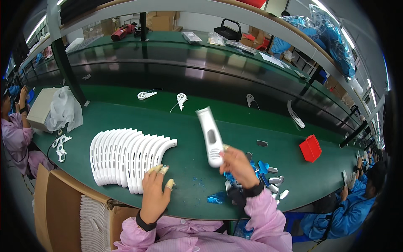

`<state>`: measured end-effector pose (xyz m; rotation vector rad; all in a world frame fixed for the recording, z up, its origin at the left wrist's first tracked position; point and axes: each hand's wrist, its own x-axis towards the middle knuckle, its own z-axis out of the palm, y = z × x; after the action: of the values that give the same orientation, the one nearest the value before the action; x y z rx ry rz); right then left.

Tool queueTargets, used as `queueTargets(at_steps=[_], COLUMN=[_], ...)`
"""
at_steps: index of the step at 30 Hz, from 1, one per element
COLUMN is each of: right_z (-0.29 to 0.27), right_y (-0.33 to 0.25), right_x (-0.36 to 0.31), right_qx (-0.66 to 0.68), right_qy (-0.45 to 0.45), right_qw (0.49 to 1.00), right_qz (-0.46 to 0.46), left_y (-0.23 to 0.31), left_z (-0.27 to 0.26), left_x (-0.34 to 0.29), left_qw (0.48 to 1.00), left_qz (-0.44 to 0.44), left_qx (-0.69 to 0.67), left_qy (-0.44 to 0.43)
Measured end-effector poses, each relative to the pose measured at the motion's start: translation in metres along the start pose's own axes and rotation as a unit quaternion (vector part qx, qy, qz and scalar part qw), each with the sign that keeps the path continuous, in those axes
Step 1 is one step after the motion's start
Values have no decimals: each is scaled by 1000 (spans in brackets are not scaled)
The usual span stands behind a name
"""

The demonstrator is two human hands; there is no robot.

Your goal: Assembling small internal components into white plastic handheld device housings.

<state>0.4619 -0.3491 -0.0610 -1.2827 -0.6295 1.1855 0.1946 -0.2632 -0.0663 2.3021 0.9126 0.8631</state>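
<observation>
My right hand (pixel 239 167) grips the lower end of a white plastic housing (pixel 208 136), long and slightly curved, with a dark oval window and a patch of small slots. The housing is held up above the green bench, tilted. My left hand (pixel 156 192) has its fingers stretched out and apart, with pale covers on the fingertips. It is beside the right end of a row of curved white housings (pixel 126 157) standing side by side; whether it touches the last one I cannot tell. Silver oval pieces (pixel 275 180) and blue film scraps (pixel 263 166) lie around my right wrist.
A red bin (pixel 310 148) stands to the right. White parts with thin wires (pixel 181 101) lie farther back on the bench (pixel 235 122). A carton (pixel 56 210) of white housings is at the lower left. Co-workers sit on both sides; a shelf (pixel 180 6) crosses overhead.
</observation>
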Motion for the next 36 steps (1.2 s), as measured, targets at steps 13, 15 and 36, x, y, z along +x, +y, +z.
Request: queueTargets(at_steps=[13, 15, 36], right_z=[-3, -1, 78], right_y=[16, 8, -2], right_x=[31, 26, -72], right_qx=[-648, -563, -310], right_qy=[143, 119, -46], right_qw=[724, 786, 940], right_qz=[-189, -224, -132], left_y=[-2, 8, 37], left_z=[2, 0, 16], left_x=[-3, -4, -15], left_qw=[1000, 998, 851], left_qz=[12, 12, -94], left_qx=[-2, -52, -480], left_qy=[10, 26, -193])
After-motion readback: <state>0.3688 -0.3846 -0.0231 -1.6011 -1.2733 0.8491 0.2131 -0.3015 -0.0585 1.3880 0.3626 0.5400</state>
